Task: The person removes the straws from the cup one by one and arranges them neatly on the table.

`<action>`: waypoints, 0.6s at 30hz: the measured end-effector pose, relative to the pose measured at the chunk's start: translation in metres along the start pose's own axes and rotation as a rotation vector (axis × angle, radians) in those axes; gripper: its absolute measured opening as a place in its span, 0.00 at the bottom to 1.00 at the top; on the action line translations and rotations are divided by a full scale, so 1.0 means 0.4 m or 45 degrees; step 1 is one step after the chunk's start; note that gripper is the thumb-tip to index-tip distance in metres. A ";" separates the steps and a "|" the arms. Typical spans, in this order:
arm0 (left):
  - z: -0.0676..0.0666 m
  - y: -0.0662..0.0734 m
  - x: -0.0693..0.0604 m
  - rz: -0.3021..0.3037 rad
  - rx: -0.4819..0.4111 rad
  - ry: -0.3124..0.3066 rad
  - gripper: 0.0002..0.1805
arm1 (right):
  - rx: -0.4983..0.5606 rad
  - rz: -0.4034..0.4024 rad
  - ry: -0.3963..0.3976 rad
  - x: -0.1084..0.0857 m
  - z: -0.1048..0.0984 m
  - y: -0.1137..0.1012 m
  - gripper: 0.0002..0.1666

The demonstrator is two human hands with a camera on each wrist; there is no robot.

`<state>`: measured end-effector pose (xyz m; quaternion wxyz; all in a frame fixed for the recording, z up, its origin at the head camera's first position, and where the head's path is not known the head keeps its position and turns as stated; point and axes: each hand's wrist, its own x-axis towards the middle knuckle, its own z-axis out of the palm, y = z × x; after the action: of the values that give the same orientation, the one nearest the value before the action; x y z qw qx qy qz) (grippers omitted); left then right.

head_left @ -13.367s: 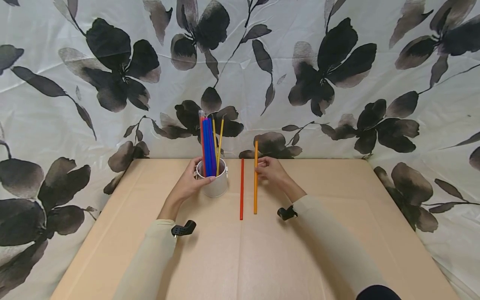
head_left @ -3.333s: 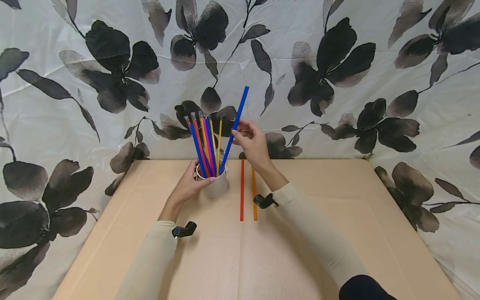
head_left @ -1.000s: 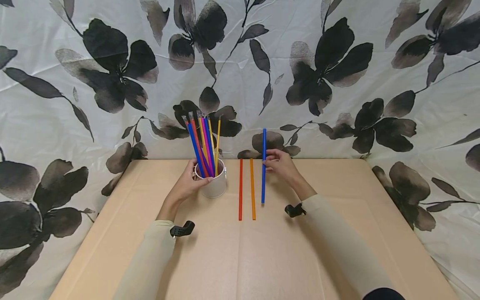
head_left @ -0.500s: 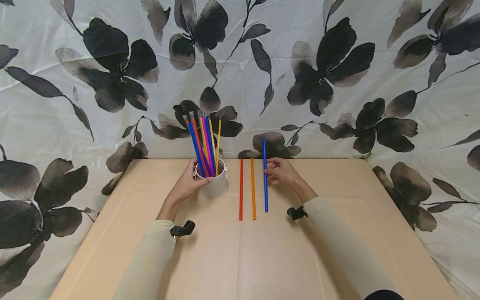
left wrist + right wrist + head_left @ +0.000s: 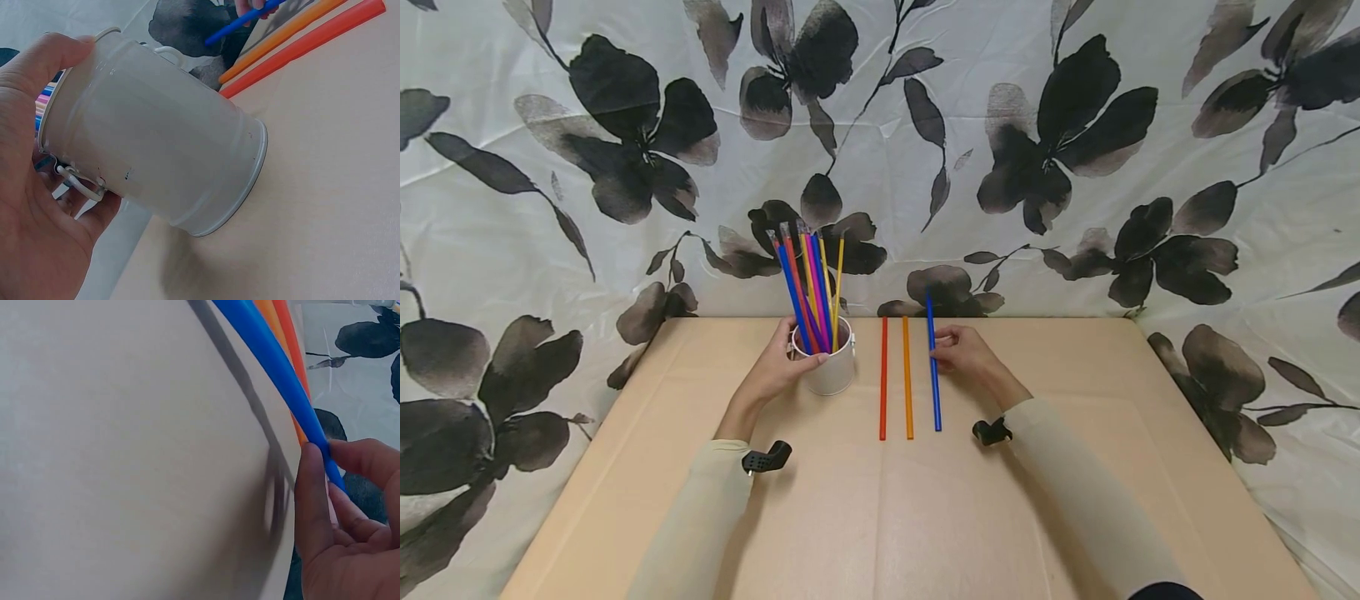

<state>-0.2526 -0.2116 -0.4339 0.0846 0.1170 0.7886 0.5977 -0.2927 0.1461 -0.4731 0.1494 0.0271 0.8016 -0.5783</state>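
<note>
2 sticks (image 5: 907, 379) lie near the blue stick (image 5: 935, 390) the right hand (image 5: 968, 352) pinches.

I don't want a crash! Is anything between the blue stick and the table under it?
Nothing visible but the right hand pinching the blue stick. The table below it looks bare; the orange stick lies beside it.

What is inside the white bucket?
Sticks in blue, red, pink and yellow stand inside the white bucket; their lower ends and its bottom are covered by its side.

Faintly glossy metal bucket (image 5: 169, 137); 3 smooth plastic-looking sticks (image 5: 907, 379); creased cloth-like backdrop (image 5: 880, 167)
</note>
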 end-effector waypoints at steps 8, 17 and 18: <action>-0.003 -0.046 0.016 0.028 0.016 0.032 0.49 | -0.125 0.026 0.039 -0.004 0.014 0.004 0.24; -0.002 -0.044 0.018 0.051 0.038 0.037 0.49 | -0.335 0.032 0.099 -0.008 0.025 0.002 0.23; -0.003 -0.044 0.018 0.048 0.037 0.038 0.49 | -0.345 0.036 0.103 -0.007 0.026 0.002 0.23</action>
<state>-0.2613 -0.2151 -0.4504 0.0600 0.1243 0.7960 0.5893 -0.2876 0.1370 -0.4760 0.1274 0.0410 0.8773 -0.4609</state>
